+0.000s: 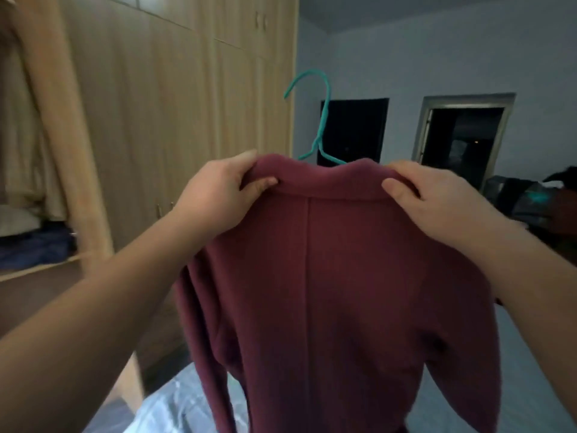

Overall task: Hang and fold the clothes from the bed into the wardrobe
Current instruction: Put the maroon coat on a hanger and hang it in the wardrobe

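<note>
Two hands hold a maroon jacket (343, 292) up by its collar (327, 179), back seam toward the viewer. Left hand (218, 195): pinches the collar's left end, thumb on the near face and fingers curled over the top. Right hand (437, 207): pinches the right end the same way. A teal hanger (323, 120) sits inside the jacket; its hook rises above the collar's middle, free of any rail. The jacket hangs in the air over the near edge of the bed (175, 398), which has a pale blue sheet. Left of the hands stands the light-wood wardrobe (175, 104), these doors closed. In its open section at far left, a beige garment (25, 135) hangs above folded blue clothes (34, 248) on a shelf. A dark heap of clothes (530, 198) lies at far right, below the dark doorway (462, 139) in the back wall.
</note>
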The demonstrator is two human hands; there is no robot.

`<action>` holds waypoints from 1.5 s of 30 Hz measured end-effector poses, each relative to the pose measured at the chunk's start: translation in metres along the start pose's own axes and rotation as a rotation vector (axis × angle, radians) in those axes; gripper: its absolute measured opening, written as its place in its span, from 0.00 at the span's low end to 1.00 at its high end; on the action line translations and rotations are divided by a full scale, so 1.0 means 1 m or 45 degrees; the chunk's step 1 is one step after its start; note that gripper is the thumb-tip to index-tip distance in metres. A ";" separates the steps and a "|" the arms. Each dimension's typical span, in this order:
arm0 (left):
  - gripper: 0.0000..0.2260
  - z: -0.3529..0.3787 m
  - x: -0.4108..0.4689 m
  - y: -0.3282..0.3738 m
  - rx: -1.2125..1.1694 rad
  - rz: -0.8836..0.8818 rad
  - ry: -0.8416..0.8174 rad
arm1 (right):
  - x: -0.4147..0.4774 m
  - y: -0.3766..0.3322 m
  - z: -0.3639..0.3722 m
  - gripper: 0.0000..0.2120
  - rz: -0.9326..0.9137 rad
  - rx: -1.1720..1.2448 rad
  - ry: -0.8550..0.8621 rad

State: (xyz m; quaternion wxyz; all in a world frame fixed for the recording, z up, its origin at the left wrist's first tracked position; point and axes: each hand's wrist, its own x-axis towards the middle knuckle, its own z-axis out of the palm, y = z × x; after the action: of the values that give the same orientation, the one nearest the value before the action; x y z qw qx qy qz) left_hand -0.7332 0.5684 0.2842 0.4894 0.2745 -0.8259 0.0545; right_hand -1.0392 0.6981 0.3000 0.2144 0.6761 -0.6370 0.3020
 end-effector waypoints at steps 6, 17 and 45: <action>0.15 -0.128 -0.073 -0.100 0.393 -0.165 -0.029 | 0.044 -0.155 0.096 0.21 -0.177 0.214 -0.137; 0.21 -0.301 -0.185 -0.249 0.813 -0.489 -0.126 | 0.096 -0.387 0.236 0.14 -0.523 0.181 0.220; 0.27 -0.402 -0.200 -0.600 0.657 -1.121 -0.183 | 0.373 -0.636 0.559 0.12 -0.868 0.878 -0.052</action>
State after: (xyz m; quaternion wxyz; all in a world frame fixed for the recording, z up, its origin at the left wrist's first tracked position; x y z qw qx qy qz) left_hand -0.0423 0.2867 0.2162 0.3243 0.7113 -0.6231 0.0263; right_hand -0.3316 0.1093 0.2088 0.0520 0.8837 -0.2461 0.3947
